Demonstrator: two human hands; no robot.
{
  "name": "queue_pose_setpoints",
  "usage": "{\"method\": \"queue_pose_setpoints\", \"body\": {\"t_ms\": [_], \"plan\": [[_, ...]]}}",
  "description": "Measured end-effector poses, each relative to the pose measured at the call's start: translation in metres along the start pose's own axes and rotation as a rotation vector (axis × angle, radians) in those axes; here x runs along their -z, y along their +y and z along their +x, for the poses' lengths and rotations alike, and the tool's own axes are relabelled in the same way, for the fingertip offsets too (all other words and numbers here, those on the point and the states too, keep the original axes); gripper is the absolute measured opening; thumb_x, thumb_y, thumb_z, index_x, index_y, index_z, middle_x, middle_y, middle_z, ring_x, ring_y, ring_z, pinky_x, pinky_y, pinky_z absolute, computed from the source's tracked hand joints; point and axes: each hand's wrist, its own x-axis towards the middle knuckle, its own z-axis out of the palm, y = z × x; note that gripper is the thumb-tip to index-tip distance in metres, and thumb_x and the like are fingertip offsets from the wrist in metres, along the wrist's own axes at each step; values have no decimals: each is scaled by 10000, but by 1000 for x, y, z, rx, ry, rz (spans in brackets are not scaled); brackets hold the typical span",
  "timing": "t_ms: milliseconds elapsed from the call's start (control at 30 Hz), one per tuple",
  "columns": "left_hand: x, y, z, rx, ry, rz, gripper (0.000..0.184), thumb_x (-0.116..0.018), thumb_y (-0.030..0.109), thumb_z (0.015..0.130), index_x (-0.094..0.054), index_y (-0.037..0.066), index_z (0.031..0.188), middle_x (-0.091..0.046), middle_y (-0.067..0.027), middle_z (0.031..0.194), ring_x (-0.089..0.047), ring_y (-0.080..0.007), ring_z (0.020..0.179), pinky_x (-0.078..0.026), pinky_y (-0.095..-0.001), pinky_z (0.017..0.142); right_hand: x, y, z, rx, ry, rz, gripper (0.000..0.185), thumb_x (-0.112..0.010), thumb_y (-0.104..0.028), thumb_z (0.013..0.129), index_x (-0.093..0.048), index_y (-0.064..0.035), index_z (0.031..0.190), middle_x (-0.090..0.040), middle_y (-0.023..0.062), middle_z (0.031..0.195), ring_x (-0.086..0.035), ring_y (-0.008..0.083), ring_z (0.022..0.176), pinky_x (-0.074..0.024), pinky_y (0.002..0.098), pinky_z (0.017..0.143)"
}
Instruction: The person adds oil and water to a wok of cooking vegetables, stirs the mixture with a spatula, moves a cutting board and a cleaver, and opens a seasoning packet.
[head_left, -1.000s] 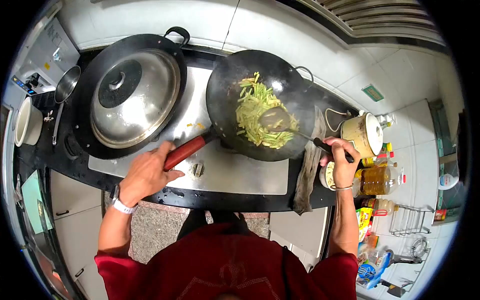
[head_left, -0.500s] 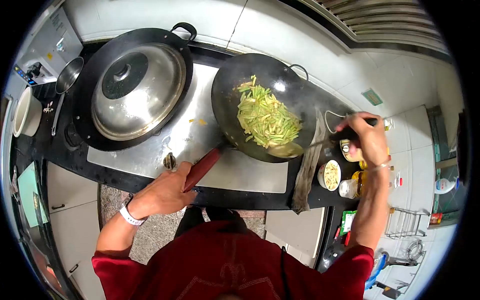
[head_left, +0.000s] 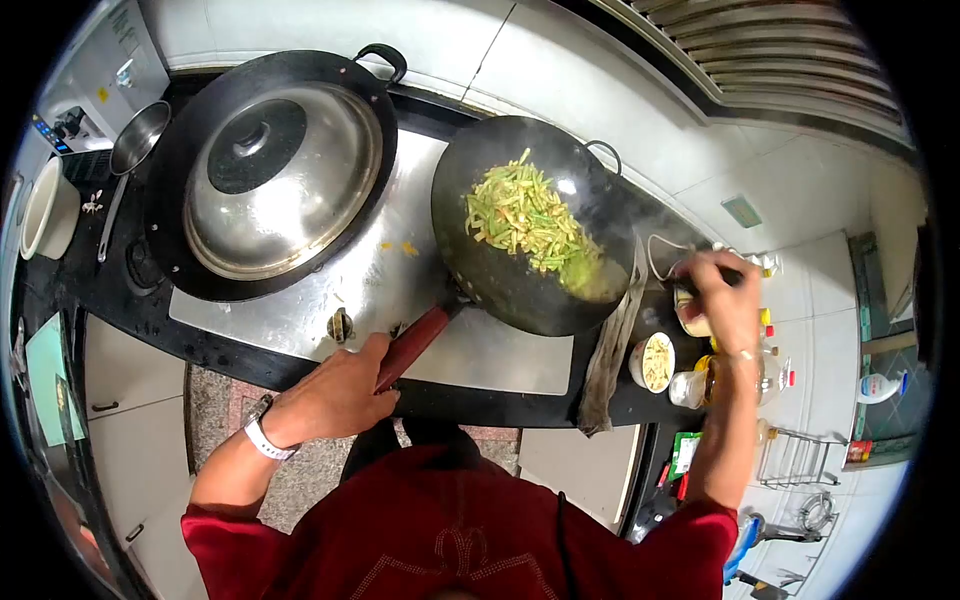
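The open wok (head_left: 480,275) sits on the right side of the steel stove (head_left: 510,355), tilted, with chopped green vegetables (head_left: 525,212) in it. My left hand (head_left: 345,388) is closed around its red-brown handle (head_left: 412,347). Over the counter to the right of the wok, my right hand (head_left: 722,298) grips the dark handle of the spatula. The spatula's blade is blurred among the vegetables at the wok's lower right. A white bowl (head_left: 640,372) of pale chopped pieces stands below my right hand.
A large wok (head_left: 165,220) with a domed steel lid (head_left: 290,205) fills the stove's left side. A grey cloth (head_left: 603,375) hangs over the counter edge beside the open wok. At far left are a ladle (head_left: 113,215) and a white basin (head_left: 62,222). Bottles stand at right.
The spatula has moved from the middle of the wok to its lower right side. My right hand has shifted outward to the right. My left hand and the handle have come nearer my body.
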Motion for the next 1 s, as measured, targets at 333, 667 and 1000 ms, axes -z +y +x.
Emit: {"method": "queue_pose_setpoints", "body": {"t_ms": [333,667,1000], "plan": [[-2,4,0,6,41,11,428,-632,129,841,-404,-55,1152,-624,-289,744,-650,-459,754,-509,-489,655,-55,-28,34,319,-33,154,183,-605,-122,895,-687,35,852,-695,65,832,-654,146,634,-531,271,588],[-1,5,-1,-11,59,27,443,-616,104,851,-394,-65,1196,-624,-297,753,-645,-466,751,-508,-495,658,-113,94,-48,139,37,662,180,-532,-60,972,-678,41,947,-701,145,1021,-630,139,569,-522,262,545],[2,11,-1,13,44,22,388,-615,87,846,-405,-36,1148,-612,-291,738,-647,-460,742,-496,-477,653,-58,88,-82,200,0,632,171,-518,-20,965,-669,39,911,-693,173,999,-611,144,547,-513,252,501]]}}
